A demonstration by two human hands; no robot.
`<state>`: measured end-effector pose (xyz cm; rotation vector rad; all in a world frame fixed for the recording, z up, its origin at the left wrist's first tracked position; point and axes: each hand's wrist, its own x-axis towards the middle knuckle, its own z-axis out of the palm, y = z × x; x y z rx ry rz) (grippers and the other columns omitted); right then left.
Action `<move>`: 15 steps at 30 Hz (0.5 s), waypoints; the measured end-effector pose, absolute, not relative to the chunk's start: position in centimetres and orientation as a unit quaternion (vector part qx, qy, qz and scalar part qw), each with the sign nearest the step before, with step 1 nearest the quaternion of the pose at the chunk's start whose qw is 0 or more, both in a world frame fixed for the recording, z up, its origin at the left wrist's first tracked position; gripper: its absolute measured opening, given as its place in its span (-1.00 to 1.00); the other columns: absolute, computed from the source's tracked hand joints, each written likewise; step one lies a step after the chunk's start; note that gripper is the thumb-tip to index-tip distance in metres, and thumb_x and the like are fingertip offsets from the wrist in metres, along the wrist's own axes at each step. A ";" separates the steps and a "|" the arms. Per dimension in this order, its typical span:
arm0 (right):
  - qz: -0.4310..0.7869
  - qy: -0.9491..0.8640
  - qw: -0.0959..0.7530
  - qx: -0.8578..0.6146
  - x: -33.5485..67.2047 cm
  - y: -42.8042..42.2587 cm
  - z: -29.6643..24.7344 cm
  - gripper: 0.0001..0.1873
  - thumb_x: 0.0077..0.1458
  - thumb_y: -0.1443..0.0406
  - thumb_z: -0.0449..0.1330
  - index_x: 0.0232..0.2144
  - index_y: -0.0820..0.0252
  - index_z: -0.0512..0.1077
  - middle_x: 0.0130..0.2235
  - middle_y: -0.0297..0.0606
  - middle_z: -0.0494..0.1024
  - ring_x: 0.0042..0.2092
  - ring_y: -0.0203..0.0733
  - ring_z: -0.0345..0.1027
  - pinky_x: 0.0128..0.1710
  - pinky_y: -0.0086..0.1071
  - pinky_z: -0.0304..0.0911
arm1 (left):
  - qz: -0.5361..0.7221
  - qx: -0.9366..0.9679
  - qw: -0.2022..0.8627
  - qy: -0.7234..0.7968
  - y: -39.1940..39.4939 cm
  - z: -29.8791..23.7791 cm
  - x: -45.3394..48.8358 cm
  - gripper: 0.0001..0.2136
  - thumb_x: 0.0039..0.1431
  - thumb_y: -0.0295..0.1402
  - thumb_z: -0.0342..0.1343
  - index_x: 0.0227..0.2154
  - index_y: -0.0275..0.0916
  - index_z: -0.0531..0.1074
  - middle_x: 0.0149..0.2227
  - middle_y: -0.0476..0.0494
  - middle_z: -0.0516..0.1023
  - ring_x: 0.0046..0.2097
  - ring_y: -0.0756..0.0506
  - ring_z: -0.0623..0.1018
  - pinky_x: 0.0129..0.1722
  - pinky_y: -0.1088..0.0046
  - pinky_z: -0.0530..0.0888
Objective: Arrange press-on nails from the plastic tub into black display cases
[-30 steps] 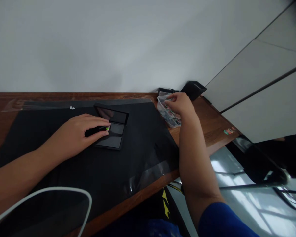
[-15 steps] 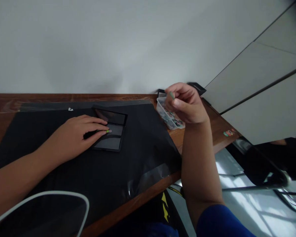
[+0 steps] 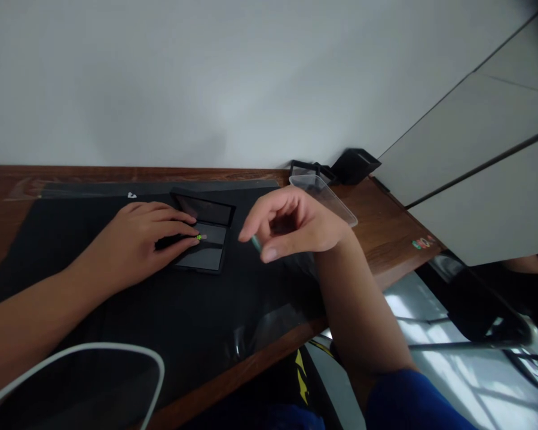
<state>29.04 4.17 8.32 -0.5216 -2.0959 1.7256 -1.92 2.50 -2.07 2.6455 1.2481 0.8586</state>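
My left hand lies on the black mat, its fingers pinched on a small green piece at the left edge of a black framed panel. My right hand hovers over the mat to the right of the panel, thumb and fingers pinched on a small pale green piece. Behind the right hand stands a clear plastic tub, mostly hidden by the hand.
The wooden desk runs to a white wall. Black boxes stand in the back right corner. A white cable loop lies near the front left. Stickers sit on the desk's right corner. A chair base shows below right.
My right hand has left the plastic tub, lifted with a small green piece pinched in its fingers, and moved left over the mat toward the panel. The left hand has stayed put.
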 end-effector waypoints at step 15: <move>0.156 -0.910 0.094 -0.373 24.7 2.7 5.7 -0.66 0.37 0.38 0.20 0.07 0.01 0.66 -0.11 -0.29 0.75 -0.11 -0.14 0.54 -0.17 -0.34 0.15 | 0.269 0.863 0.024 0.426 2.1 -1.8 -1.6 -0.66 0.48 0.01 0.07 -0.20 0.03 0.72 -0.05 -0.12 0.77 0.13 -0.40 0.63 0.16 -0.17 0.45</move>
